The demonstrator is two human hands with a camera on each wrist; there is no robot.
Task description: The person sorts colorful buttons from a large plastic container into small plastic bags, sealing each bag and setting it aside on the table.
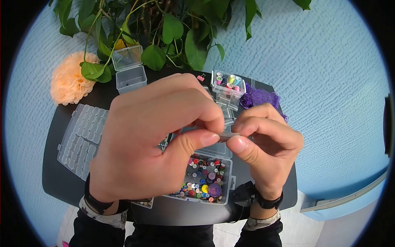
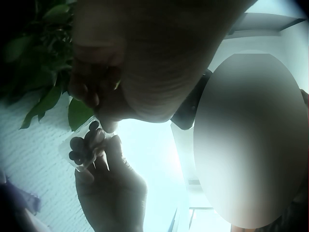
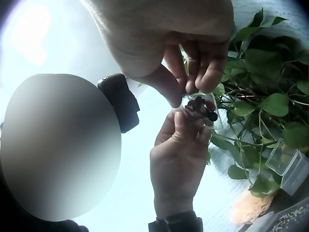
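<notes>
The clear bag [image 1: 228, 134], with dark and red buttons [image 3: 211, 116] inside, is held up near the middle of the frame, between both hands. On the left, the left hand [image 1: 150, 136] pinches one edge between thumb and bent fingers; on the right, the right hand [image 1: 271, 144] pinches the other, its grip just as narrow. I cannot tell whether the bag's mouth is sealed. If it is not, a sharp tug or tilt from either side could spill the buttons; a slipping thumb could drop the bag into the box below.

Of the containers, a compartment box [image 1: 70, 127] lies at far left, its contents too pale to make out. At upper left stands a small box [image 1: 131, 80], lid raised. At lower middle, a button box [image 1: 228, 181] holds loose buttons [image 1: 205, 188] of many colours, one large and purple. At upper right, a clear box [image 1: 228, 92] holds spools [image 1: 231, 79] of coloured thread.
</notes>
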